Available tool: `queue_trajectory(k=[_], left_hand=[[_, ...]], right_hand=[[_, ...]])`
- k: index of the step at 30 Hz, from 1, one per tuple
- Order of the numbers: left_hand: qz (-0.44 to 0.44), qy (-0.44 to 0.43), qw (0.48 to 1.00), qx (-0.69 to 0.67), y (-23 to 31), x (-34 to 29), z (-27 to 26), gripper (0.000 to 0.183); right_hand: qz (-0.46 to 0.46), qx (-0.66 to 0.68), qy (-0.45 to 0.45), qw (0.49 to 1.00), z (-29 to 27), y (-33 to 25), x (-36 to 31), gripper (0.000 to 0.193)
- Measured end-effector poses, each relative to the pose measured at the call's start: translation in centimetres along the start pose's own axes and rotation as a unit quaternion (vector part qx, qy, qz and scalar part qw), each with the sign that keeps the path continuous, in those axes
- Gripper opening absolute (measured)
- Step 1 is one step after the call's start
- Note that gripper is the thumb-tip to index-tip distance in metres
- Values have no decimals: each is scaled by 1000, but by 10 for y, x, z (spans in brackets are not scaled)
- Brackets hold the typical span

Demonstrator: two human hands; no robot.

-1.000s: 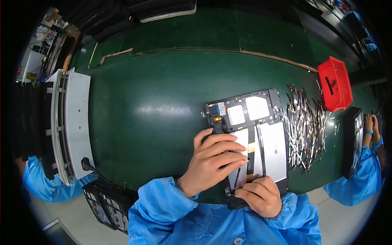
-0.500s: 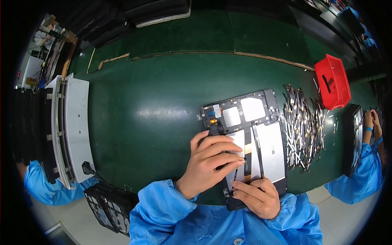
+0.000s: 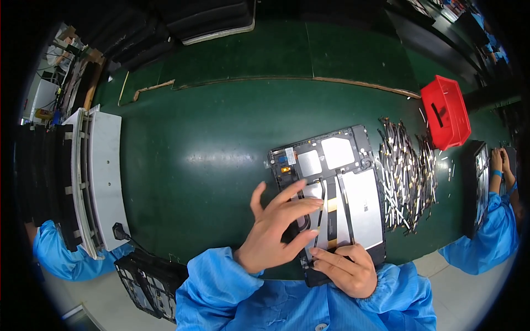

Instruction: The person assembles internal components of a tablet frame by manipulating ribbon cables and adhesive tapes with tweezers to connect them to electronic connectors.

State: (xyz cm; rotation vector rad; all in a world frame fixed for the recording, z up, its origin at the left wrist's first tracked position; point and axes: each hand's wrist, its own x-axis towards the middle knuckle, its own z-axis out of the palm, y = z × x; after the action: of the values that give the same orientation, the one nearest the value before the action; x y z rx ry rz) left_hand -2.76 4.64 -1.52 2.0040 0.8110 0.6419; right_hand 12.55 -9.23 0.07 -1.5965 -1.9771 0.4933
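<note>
My left hand wide over opened tablet; right hand low on it, likely steadying; I cannot tell grip.

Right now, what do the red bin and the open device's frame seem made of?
Red bin: probably slightly glossy moulded plastic, from its bright colour and thin walls. Device frame: matte black, perhaps plastic, as it looks dull; coated metal remains possible.
</note>
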Motion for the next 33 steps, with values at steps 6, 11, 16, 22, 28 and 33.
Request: queue_trajectory(k=[6,11,16,22,28,33], left_hand=[[86,-97,957,259,-4,-39,-11,52],[56,-100,937,330,2,-35,-6,64],[39,-99,937,333,-1,-7,-3,63],[-11,-80,968,236,10,4,-5,45],[-8,-68,978,197,11,3,-3,52],[-65,-12,982,176,17,-12,9,78]], right_hand=[[-19,-27,-12,999,-6,-2,6,15],[8,-10,-37,999,-14,-10,9,19],[56,102,-26,993,-24,-6,11,30],[59,-57,-152,985,-29,-11,17,55],[31,-75,-191,978,-28,-19,-4,60],[27,-47,-118,992,-33,-15,-3,60]])
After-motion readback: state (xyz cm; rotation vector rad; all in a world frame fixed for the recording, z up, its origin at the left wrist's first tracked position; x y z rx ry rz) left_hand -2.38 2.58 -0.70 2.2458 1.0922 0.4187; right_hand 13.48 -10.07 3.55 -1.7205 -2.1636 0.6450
